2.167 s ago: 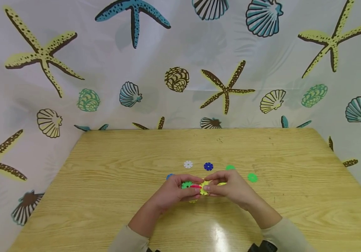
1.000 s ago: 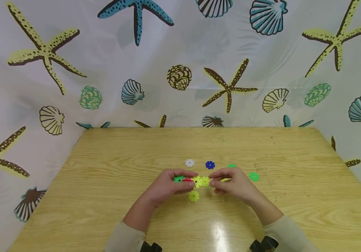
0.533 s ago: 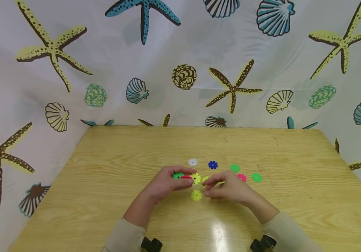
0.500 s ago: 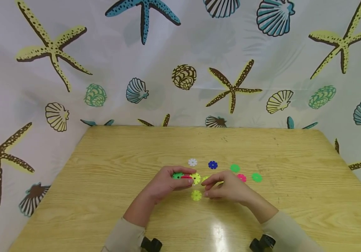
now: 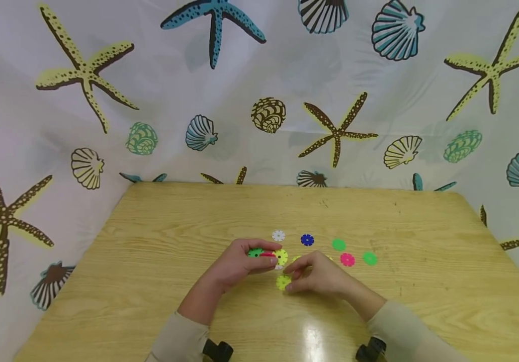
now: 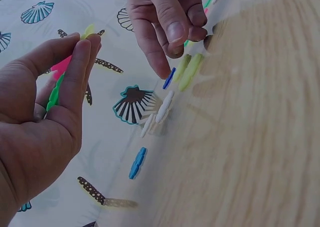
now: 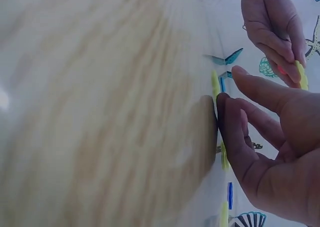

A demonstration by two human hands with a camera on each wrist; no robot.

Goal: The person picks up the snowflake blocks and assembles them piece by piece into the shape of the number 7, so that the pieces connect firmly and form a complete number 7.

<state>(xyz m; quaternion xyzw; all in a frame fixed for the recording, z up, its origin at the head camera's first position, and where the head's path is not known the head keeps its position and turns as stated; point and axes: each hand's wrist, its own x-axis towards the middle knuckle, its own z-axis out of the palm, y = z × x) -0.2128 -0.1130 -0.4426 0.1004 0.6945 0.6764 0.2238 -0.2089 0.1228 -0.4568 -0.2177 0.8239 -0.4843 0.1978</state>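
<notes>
Thumb and fingers of my left hand (image 5: pixel 237 261) grip a small chain of notched plastic discs above the table. The chain has a green disc (image 5: pixel 255 252), a pink disc (image 5: pixel 266 254) seen edge-on and a yellow disc (image 5: pixel 281 257) at its right end. My right hand (image 5: pixel 320 274) reaches low over another yellow disc (image 5: pixel 282 282) that lies flat on the wood. In the head view its thumb tip overlaps this disc's edge. In the right wrist view, the thumb and index finger of the right hand (image 7: pixel 285 147) stand apart, with no disc pinched between them.
Loose discs lie beyond the hands: white (image 5: pixel 278 236), dark blue (image 5: pixel 307 240), pink (image 5: pixel 347 260) and two green, one at the right (image 5: pixel 370 258). A light blue disc (image 6: pixel 138 163) shows in the left wrist view. Behind the wooden table (image 5: pixel 173 216) hangs a shell-patterned cloth (image 5: pixel 241 65).
My right hand has left the held chain and moved down and left to the near yellow disc, uncovering the pink disc. My left hand keeps its grip on the chain.
</notes>
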